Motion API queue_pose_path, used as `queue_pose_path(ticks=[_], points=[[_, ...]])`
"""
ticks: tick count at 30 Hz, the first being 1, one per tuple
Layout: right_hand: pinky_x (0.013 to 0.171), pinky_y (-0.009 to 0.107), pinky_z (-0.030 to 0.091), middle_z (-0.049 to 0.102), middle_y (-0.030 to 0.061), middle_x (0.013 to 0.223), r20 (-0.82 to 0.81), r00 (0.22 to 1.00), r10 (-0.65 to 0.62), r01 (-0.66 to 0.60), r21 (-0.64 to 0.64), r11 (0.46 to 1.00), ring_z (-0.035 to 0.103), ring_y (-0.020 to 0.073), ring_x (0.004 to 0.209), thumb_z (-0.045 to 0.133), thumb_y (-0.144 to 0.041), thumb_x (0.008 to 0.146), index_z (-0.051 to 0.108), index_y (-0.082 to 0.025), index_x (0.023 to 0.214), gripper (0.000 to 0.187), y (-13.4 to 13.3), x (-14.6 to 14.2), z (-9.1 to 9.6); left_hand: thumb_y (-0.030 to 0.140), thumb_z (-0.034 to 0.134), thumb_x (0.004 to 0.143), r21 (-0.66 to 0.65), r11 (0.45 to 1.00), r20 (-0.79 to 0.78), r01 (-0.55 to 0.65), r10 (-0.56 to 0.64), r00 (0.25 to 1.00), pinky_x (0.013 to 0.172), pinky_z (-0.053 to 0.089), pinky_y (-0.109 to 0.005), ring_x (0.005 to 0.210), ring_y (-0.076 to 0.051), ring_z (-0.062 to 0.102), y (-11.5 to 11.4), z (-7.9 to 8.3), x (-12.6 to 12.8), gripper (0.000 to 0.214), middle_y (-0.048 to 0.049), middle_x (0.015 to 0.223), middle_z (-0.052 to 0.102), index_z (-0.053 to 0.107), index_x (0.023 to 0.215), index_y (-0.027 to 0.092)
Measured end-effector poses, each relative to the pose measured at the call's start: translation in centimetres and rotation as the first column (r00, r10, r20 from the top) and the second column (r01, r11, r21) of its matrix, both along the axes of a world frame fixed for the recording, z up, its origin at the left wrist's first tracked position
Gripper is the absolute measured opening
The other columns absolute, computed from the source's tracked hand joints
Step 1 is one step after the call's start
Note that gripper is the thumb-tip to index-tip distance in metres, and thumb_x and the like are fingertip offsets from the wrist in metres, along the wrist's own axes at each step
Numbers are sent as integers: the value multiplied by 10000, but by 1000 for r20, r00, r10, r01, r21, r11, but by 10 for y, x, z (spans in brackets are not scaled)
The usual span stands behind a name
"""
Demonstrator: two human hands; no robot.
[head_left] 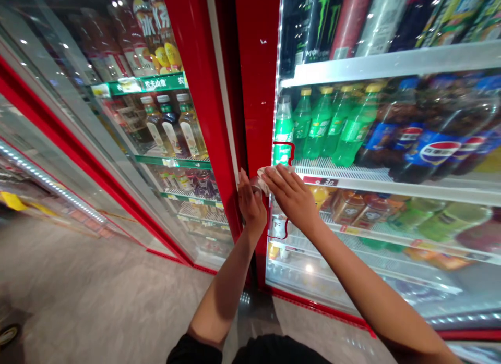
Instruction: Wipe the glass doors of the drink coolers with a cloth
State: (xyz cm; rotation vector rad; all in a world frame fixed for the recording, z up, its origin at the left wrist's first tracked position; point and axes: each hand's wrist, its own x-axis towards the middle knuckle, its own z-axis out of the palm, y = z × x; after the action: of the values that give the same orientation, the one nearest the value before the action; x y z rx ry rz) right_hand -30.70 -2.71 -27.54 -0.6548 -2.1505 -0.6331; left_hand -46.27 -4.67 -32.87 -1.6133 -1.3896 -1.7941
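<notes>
My right hand (pixel 293 198) lies with its fingers stretched over a crumpled white cloth (pixel 263 180), pressing it to the red door frame (pixel 258 103) of the right-hand drinks fridge. Part of the cloth is hidden under those fingers. Just to the left, my left hand (pixel 251 205) rests at the frame's edge beside the dark gap, fingers extended upward and thumb apart. I see nothing held in it. Beside my right hand, a red outline is printed on the glass door (pixel 279 231).
Behind the right-hand glass stand green soda bottles (pixel 319 124), cola bottles (pixel 434 145) and cans (pixel 352 20). On the left, another red-framed fridge (pixel 195 82) holds juice bottles (pixel 172 126). Grey floor (pixel 117 301) runs below, with a dark wheel-like object (pixel 10 332) at lower left.
</notes>
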Motion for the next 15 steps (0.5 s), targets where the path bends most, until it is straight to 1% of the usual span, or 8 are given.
queue_pose_path(ticks=[3,6,8,11,13,15], points=[[1351,447,361,494,-12,1704,-52,992,-114,116,34,993,425,215,1612,480,-85,1080,110,-359,1747,810,-5,14,-9,326,290,1167,40,998,-35,55,-54,998,1365,318,-436,1680,-214,243,-1,2,-2,611,-115,1801,306,168,1758,231],[1359,524,336,437,2,1738,-164,959,-232,234,-9,972,386,261,1632,447,-90,1080,93,-378,1744,806,-7,10,-13,306,298,1160,37,996,-64,81,-78,995,1375,288,-484,1688,-228,222,-1,5,-2,575,-117,1802,310,279,1729,226],[1363,545,320,395,-7,1760,-185,949,-257,249,-64,966,350,273,1648,416,-81,1077,67,-396,1740,812,-4,2,-18,356,344,1154,20,998,-85,67,-65,994,1376,278,-515,1693,-247,210,-2,5,-2,570,-132,1798,320,332,1705,211],[1364,508,318,391,-26,1763,-118,963,-242,232,-93,968,353,257,1647,425,-105,1079,55,-408,1736,812,-1,-3,-35,433,452,1127,-3,998,-103,57,-57,993,1368,286,-547,1693,-279,219,-3,5,-4,603,-163,1782,347,375,1672,187],[1363,485,319,391,-18,1763,-74,967,-244,238,-84,968,359,255,1645,471,-164,1082,59,-388,1741,808,-3,2,-50,407,478,1119,-16,998,-110,58,-60,992,1361,302,-554,1688,-284,239,-2,5,-5,557,-168,1765,382,431,1628,184],[1367,483,307,362,-8,1778,-79,958,-274,267,-89,960,328,260,1659,497,-212,1078,60,-368,1748,815,-9,8,-61,357,475,1119,-3,998,-108,58,-58,992,1356,319,-546,1683,-274,255,-2,4,-4,484,-166,1745,423,495,1571,184]])
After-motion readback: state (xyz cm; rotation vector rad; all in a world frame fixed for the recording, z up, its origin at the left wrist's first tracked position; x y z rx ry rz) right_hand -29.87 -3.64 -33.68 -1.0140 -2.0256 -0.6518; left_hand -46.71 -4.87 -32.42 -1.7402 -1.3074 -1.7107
